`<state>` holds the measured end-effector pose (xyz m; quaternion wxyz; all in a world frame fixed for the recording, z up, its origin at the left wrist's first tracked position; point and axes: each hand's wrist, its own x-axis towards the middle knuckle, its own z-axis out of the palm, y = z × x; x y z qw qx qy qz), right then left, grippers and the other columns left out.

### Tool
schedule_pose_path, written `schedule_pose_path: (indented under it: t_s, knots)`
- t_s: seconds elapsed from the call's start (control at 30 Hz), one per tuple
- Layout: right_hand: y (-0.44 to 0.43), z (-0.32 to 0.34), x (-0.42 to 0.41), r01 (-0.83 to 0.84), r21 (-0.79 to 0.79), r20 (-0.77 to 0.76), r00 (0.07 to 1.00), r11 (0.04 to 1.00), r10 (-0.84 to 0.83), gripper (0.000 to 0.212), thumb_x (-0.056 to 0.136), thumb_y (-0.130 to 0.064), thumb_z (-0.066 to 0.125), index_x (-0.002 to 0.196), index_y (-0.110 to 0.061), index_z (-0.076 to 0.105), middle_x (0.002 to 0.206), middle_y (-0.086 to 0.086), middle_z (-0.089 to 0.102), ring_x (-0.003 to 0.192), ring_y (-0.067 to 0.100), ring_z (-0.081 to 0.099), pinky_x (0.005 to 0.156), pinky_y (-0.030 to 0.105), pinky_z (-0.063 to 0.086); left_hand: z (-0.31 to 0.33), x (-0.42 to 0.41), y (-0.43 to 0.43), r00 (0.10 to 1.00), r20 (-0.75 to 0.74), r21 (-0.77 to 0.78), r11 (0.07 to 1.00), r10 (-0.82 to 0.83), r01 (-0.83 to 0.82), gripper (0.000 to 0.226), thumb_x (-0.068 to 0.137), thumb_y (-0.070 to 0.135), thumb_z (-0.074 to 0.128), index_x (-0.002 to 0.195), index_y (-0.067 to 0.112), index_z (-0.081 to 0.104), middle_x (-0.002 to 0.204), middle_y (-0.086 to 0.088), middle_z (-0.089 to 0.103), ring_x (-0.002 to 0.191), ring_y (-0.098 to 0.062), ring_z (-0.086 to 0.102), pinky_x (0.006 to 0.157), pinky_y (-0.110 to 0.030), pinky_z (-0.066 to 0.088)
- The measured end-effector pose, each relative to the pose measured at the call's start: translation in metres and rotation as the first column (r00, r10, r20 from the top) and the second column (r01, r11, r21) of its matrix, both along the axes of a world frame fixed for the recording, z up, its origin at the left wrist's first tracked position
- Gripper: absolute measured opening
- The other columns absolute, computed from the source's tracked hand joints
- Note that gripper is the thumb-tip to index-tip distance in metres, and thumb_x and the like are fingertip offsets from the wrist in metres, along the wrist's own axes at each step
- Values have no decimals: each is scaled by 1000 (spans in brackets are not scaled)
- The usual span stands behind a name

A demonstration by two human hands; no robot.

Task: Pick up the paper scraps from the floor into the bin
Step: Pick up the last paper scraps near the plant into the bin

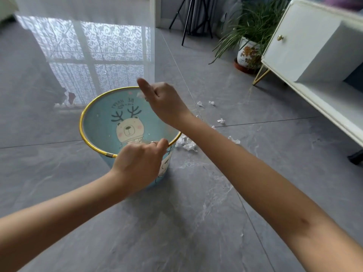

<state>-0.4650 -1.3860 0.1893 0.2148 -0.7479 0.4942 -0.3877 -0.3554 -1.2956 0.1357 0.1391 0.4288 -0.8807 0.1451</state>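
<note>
A light blue bin (102,122) with a gold rim and a bear picture inside stands on the grey floor. My left hand (139,161) grips its near rim. My right hand (161,99) hovers over the bin's far side, fingers curled, with a bit of white paper scrap (140,94) showing under them. A heap of crumpled white scraps (185,144) lies on the floor just right of the bin. Smaller scraps are scattered farther right: one (200,104), another (221,121) and a third (234,139).
A white cabinet (306,46) on gold legs runs along the right side. A potted plant (247,54) stands beside it at the back, with a black tripod (188,18) behind. The glossy tile floor (78,55) reflects a window.
</note>
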Motion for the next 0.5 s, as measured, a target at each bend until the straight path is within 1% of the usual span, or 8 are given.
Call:
schedule_pose_path:
  t_s: [0.07,0.13,0.17,0.23,0.3,0.37,0.43,0.5]
  knots:
    - [-2,-4,3,-13,-5,-126,992,1000,12,59,100,-36,33,45,-16,33,42,-1,41,50,20,55,54,35,40,1,0,1,1000,-6,-4,1000,14,-14,21,66,6,75,70,9,55,45,-3,55,28,-22,45,36,-17,23]
    - [-2,-2,3,-12,-3,-256,967,1000,11,57,102,-35,27,47,-20,36,46,-3,44,50,15,51,55,32,35,0,-1,0,1000,-13,-15,1000,8,-8,19,67,7,74,71,9,57,45,-4,56,28,-22,46,37,-16,24]
    - [-1,2,3,-9,17,-304,953,1000,13,57,102,-35,24,50,-20,43,52,-2,50,55,17,52,58,30,33,-1,-1,0,1000,-12,-19,1000,4,-5,18,67,7,74,72,8,58,46,-4,57,28,-22,46,37,-16,24]
    - [-1,8,4,-24,101,-347,936,995,57,63,101,-39,18,64,-17,64,67,-3,63,71,18,59,66,29,37,0,-3,-1,1000,7,-25,999,20,-19,16,66,7,74,73,8,60,47,-3,58,30,-23,49,36,-17,24]
    - [1,8,6,-31,159,-369,925,987,89,68,101,-43,14,79,-18,73,66,-11,63,79,13,61,73,29,41,1,-3,1,1000,6,-29,999,26,-26,14,67,10,72,72,10,59,48,-3,58,31,-23,50,36,-17,24]
    - [4,5,5,11,127,-361,932,992,36,62,101,-40,20,81,-15,74,61,-11,60,77,14,60,75,31,44,2,-2,2,1000,-12,-38,999,20,-20,12,69,14,70,72,10,59,49,-3,59,31,-23,50,37,-17,24]
    - [2,2,0,72,72,-290,956,995,-48,44,98,-29,37,82,-8,71,65,-5,61,68,19,59,73,35,48,3,-3,2,1000,-11,-27,999,18,-18,14,69,16,70,74,9,59,50,-4,60,32,-23,50,36,-16,26]
    - [3,-1,-7,63,116,-222,975,991,-36,20,91,-20,52,102,-11,66,69,-2,60,63,17,56,69,32,49,2,-4,2,1000,-5,-17,999,27,-27,16,68,16,70,76,8,60,51,-5,62,32,-23,51,35,-17,28]
